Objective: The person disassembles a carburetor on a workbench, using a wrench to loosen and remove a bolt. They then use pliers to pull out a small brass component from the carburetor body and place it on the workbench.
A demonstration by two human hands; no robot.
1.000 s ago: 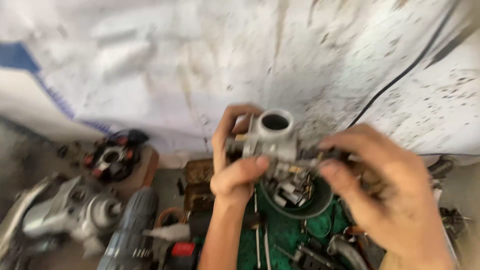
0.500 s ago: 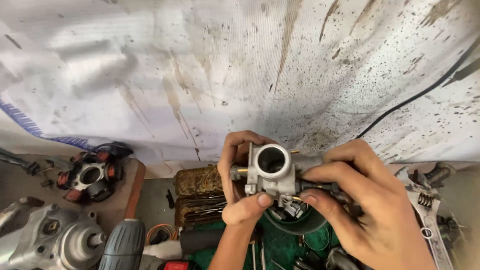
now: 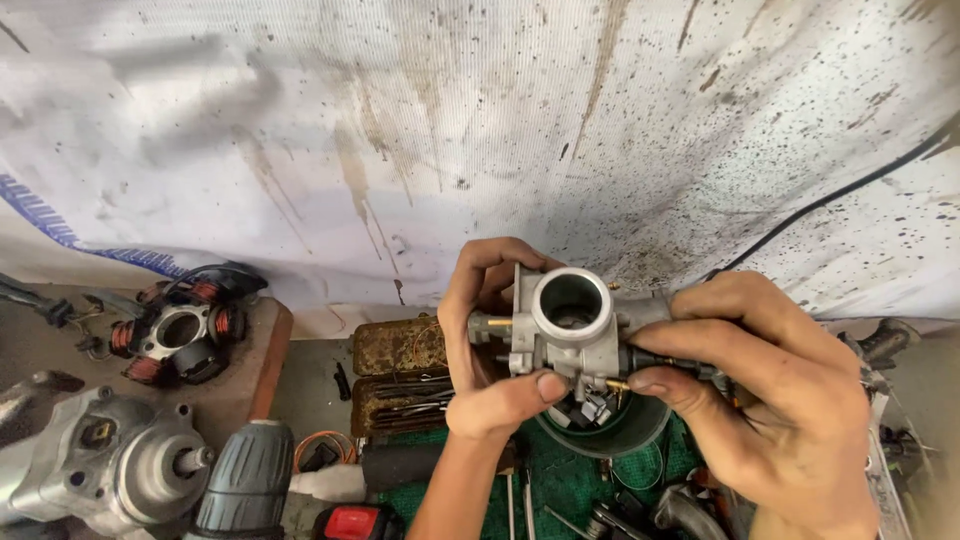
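Both hands hold a grey metal carburettor up in the middle of the frame, its round open throat facing the camera. The left hand is closed on the carburettor's left side, fingers curled behind the body and the thumb pressed against its lower front edge. The right hand is closed on its right side, fingers wrapped over the top and the thumb lying along a dark stub that sticks out there.

Just below the carburettor, lower centre of the frame, sits a round dark green bowl with small parts inside, resting on a green mat where several thin tools lie. To the left of the hands is a rusty metal tin holding thin dark tools. At the left edge a copper-wound coil ring lies on a wooden board. In the lower left corner are a silver engine part and the grey grip of a power drill. A stained, spattered white sheet fills the upper frame, with a black cable running across its right side.
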